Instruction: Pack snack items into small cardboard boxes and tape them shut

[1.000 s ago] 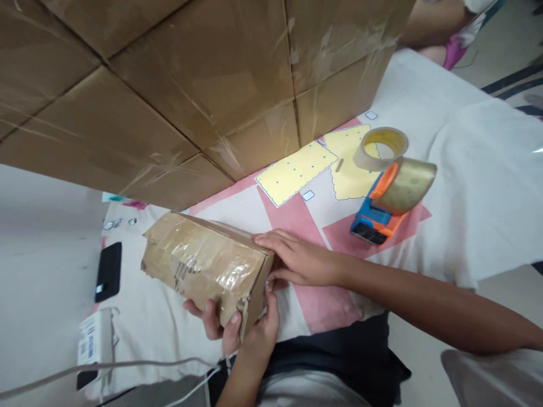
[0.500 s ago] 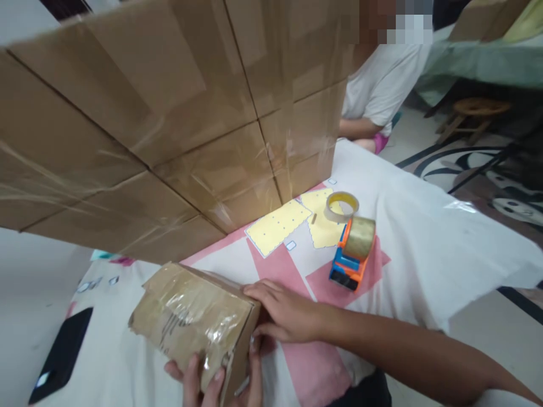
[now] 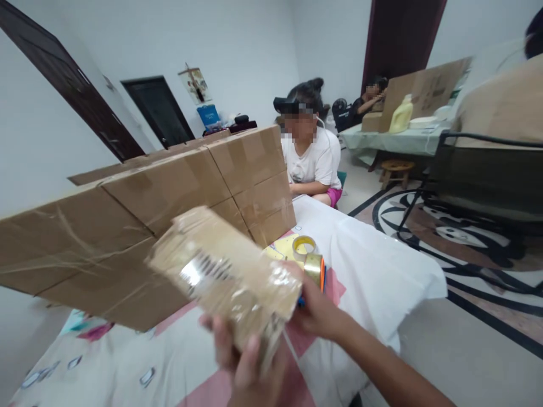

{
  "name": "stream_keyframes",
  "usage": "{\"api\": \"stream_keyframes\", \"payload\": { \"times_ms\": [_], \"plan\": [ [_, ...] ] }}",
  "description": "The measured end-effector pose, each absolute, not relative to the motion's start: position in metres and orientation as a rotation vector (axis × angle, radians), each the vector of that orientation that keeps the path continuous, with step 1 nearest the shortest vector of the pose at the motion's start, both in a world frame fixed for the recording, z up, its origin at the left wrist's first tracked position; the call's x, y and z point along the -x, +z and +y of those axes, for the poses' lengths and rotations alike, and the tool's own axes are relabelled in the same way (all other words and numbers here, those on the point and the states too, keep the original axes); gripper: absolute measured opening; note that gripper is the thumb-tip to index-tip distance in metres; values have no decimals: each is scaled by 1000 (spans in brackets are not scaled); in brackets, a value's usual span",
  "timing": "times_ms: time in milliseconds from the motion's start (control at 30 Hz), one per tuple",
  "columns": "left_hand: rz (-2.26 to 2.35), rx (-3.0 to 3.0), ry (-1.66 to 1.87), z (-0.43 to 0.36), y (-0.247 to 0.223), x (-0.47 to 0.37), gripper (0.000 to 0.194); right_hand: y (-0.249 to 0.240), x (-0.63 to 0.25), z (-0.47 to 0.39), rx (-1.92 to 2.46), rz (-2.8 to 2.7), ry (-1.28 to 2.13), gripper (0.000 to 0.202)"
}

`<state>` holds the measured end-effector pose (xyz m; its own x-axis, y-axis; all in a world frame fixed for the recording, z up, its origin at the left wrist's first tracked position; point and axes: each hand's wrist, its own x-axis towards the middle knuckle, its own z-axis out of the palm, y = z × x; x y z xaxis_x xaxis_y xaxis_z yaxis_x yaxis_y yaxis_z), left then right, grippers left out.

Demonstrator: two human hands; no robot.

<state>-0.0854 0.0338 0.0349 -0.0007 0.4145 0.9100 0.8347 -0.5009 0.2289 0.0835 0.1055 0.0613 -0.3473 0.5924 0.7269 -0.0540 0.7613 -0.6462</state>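
Observation:
A small cardboard box (image 3: 224, 271), patched with shiny clear tape and dark print, is raised and tilted over the bed-like cloth-covered surface. My left hand (image 3: 250, 356) grips its lower near edge, fingers wrapped on the printed face. At the right end, my right hand (image 3: 316, 308) holds the box, its fingers partly hidden behind it. Just beyond that hand lies a tape dispenser (image 3: 314, 270) with a tan roll, partly covered by the hand. Behind it is a loose roll of tape (image 3: 304, 245), beside yellow shapes printed on the cloth.
A wall of stacked, taped cardboard boxes (image 3: 190, 195) stands at the far edge of the white and pink cloth (image 3: 360, 254). A person in a white shirt (image 3: 316, 155) sits behind it. Further right are a stool (image 3: 396, 165), a chair (image 3: 479, 175) and another table (image 3: 373, 138).
Both hands have lifted the small box off the cloth and tilted its printed face towards me. My view has risen, bringing the room into sight, and the black phone has left it.

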Motion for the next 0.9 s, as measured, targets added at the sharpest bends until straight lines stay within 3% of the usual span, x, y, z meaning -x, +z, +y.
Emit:
{"api": "stream_keyframes", "payload": {
  "times_ms": [100, 233, 367, 567, 733, 900],
  "plan": [
    [-1182, 2048, -1623, 64, 77, 5, 102, 70, -153, 121, 689, -1639, 593, 53],
    [-1176, 2340, -1714, 106, 94, -87, 90, 52, -239, 152, 885, -1420, 478, 65],
    [-1344, 2552, -1705, 144, 61, -142, 84, 13, -285, 178, 996, -1320, 439, 62],
    [-1961, 2371, -1614, 171, 0, -160, 57, -39, -282, 201, 1130, -1458, 535, 56],
    [-2089, 2231, -1604, 192, 0, -173, 60, -58, -284, 210, 1283, -1409, 320, 78],
    [-2278, 2115, -1495, 247, 18, -185, 66, -68, -291, 213, 1330, -1333, 357, 69]
  ]
}}
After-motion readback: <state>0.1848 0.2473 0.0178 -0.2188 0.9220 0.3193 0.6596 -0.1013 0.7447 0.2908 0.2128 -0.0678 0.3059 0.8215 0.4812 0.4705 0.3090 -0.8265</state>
